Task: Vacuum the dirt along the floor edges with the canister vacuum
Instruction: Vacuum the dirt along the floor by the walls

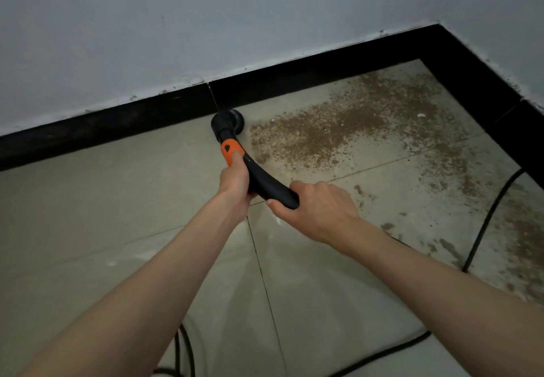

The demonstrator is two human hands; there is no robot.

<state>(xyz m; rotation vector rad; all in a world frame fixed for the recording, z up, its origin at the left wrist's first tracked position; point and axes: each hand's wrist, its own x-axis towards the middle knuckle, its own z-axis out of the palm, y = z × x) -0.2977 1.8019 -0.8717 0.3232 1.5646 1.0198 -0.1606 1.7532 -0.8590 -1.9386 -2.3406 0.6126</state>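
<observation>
Vacuum handle (266, 183), black curved tube with orange collar (232, 151), is gripped by both hands out in front, over the tile floor (88, 214). Left hand (235, 183) wraps the tube just behind the collar, thumb laid forward onto the orange part, other fingers curled underneath, not visible. Right hand (318, 211) closes round the rear end of the tube, knuckles up, thumb under; fingertips hidden. Round brush head (228, 122) sits on the floor, touching or just off the black baseboard (117, 129), can't tell which. Dirt (338, 129), brown crumbs, starts just right of the brush and spreads along the baseboard into the corner, then down the right wall edge. Black cord (488, 217) lies on the floor at right, more loops at the bottom.

Handling guess: rigid plastic tube, light, smooth but curved enough to hold firmly; two-hand grip as shown suits it, front hand steering, rear hand pushing. Brush bristles soft, will flex against the baseboard. Canister itself not in view. Most dirt not yet picked up.
</observation>
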